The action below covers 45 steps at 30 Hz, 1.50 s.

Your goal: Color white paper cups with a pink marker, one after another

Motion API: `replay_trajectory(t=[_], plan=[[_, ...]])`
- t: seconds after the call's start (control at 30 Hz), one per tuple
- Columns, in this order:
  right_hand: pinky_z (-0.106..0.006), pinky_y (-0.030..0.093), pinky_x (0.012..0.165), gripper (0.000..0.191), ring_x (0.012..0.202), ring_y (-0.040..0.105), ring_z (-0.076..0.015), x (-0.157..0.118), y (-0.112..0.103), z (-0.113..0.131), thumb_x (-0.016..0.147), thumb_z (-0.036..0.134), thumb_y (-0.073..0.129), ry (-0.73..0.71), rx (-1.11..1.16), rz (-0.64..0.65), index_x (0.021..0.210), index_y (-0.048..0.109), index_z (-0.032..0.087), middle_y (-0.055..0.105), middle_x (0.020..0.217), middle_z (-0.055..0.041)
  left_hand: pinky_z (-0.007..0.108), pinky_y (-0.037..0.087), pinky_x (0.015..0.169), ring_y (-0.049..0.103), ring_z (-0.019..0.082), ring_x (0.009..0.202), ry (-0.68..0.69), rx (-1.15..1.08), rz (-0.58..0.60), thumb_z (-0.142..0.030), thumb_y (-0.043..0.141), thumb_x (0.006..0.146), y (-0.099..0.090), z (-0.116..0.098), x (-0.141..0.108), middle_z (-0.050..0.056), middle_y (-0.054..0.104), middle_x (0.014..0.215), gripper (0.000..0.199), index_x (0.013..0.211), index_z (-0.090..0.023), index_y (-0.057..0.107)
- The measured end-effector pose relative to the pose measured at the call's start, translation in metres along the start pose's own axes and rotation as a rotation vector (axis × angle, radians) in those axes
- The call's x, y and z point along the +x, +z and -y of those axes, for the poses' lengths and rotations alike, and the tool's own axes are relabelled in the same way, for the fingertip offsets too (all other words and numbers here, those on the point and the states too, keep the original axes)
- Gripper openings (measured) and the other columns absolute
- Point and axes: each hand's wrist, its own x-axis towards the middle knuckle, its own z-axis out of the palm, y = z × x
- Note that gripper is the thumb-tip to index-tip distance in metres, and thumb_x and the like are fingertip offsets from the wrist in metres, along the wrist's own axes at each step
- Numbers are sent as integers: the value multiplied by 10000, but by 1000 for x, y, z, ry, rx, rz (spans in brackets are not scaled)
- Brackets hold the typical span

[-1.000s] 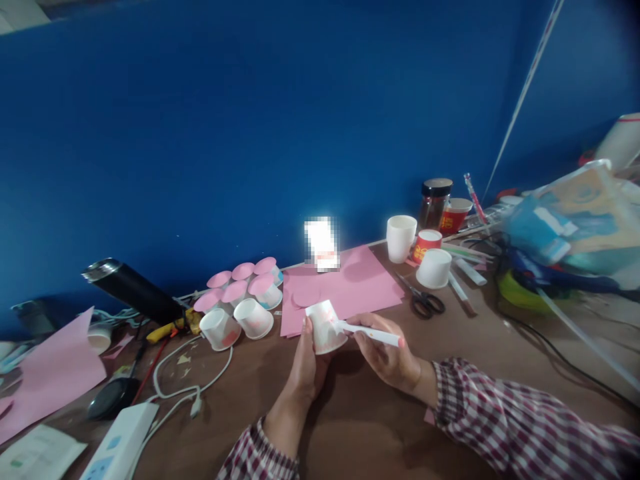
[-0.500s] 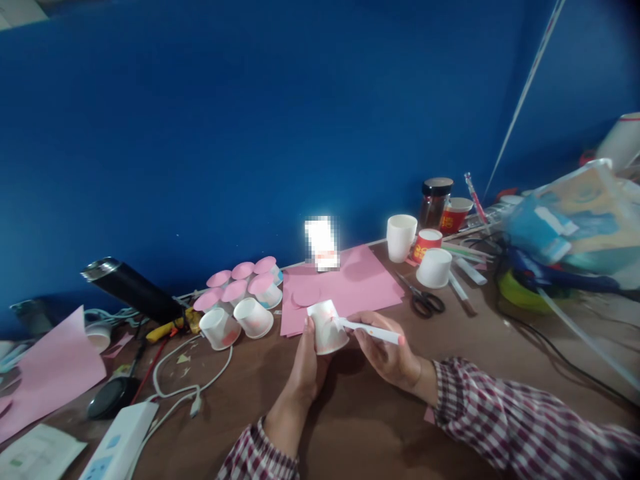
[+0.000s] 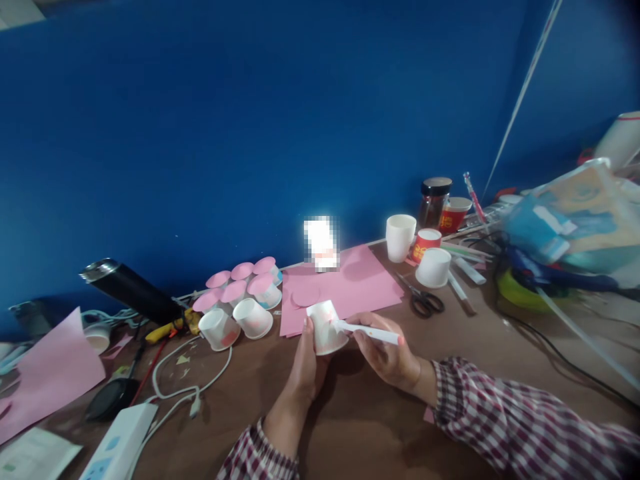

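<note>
My left hand (image 3: 306, 360) is closed around a white paper cup (image 3: 327, 337), tilted with its wide rim toward me. Faint orange-pink marks show on the cup's side. In my right hand (image 3: 393, 357) I grip a white marker (image 3: 373, 331) with an orange end, its tip touching or very near the cup's wall. Just beyond the cup lie pink paper sheets (image 3: 350, 280) with a pink paper disc (image 3: 306, 295) on them. To the left stand two white paper cups, one of them (image 3: 253, 318) nearest to me, in front of several cups topped with pink paper (image 3: 235, 291).
Scissors (image 3: 425, 303) lie right of the pink paper, near white cups (image 3: 434, 268) and a dark-lidded jar (image 3: 435, 200). A black flask (image 3: 133, 290), a white cable (image 3: 195, 393) and a power strip (image 3: 120, 440) occupy the left. A bright pixelated patch stands at the blue wall.
Almost nothing differs. My hands, the cup and the marker keep nearly the same position; the whole view has shifted very slightly.
</note>
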Motion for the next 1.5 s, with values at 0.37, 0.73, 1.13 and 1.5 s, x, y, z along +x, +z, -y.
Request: replay_trajectory(t=[0.37,0.73,1.13,1.5], plan=[[-282,569,702,168,738,701,-182,3,-2,2,1008,255,485,50,2,-13,1009,642,195,730,841,-64,418,476,1006,686,278,979,-18,15,12,-600,617,866,1,-1,-2,125,754,1032,542,1057,-102,714],[-281,573,675,170,722,701,-180,-1,-2,0,994,247,484,34,24,-33,987,644,189,725,841,-67,422,469,1007,687,280,972,-24,4,56,-634,580,872,0,-1,-1,129,752,1031,587,1074,-99,711],[-302,572,688,168,751,708,-201,-2,1,-5,996,215,468,-111,-55,23,1046,628,204,739,867,-76,438,499,973,693,271,947,-18,13,31,-633,618,850,4,-4,-3,133,749,1041,594,1107,-103,689],[-294,567,690,174,750,703,-189,1,-2,-2,1005,225,464,-92,-34,37,1023,636,206,733,858,-67,396,520,923,688,240,874,-4,0,8,-589,625,866,2,0,0,97,756,953,506,1013,-114,716]])
